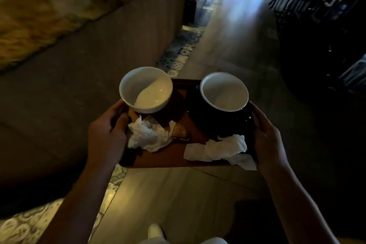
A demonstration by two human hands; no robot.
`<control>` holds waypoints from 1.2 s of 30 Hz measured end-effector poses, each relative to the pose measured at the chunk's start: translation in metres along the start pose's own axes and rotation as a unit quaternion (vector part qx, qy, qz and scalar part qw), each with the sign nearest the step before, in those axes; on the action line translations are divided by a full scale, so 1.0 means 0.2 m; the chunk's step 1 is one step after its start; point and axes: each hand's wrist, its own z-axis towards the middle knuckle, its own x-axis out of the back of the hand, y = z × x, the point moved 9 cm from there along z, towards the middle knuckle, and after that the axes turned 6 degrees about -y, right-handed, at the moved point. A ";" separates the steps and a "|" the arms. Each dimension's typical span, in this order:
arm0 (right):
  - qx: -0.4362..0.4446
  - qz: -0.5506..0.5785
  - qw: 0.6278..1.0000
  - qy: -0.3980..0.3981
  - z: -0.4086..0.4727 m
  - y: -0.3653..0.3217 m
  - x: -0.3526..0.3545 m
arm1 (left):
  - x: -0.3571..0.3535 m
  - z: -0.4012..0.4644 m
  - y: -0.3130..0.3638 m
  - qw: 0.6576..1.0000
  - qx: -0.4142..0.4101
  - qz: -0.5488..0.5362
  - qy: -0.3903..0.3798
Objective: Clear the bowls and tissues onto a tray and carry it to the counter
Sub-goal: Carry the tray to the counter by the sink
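I hold a brown wooden tray (pixel 168 157) level above the floor. My left hand (pixel 106 134) grips its left edge and my right hand (pixel 267 140) grips its right edge. On the tray's left stands a white bowl (pixel 146 90). On the right sits a bowl (pixel 223 91) that is white inside and black outside. A crumpled white tissue (pixel 145 137) lies in front of the left bowl, beside a small brown ribbed piece (pixel 178 130). Another crumpled tissue (pixel 219 149) lies at the front right and hangs over the tray's edge.
A low, dark wall or counter face (pixel 128 31) runs along my left, with patterned floor tiles (pixel 184 49) at its foot. A pale wooden floor (pixel 233 31) stretches ahead. Dark furniture (pixel 316 25) stands to the right. My white shoe (pixel 156 231) shows below.
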 end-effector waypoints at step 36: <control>0.044 -0.021 0.889 -0.455 1.37 -0.31 -1.99 | 1.03 0.38 -0.32 0.892 0.132 0.003 0.433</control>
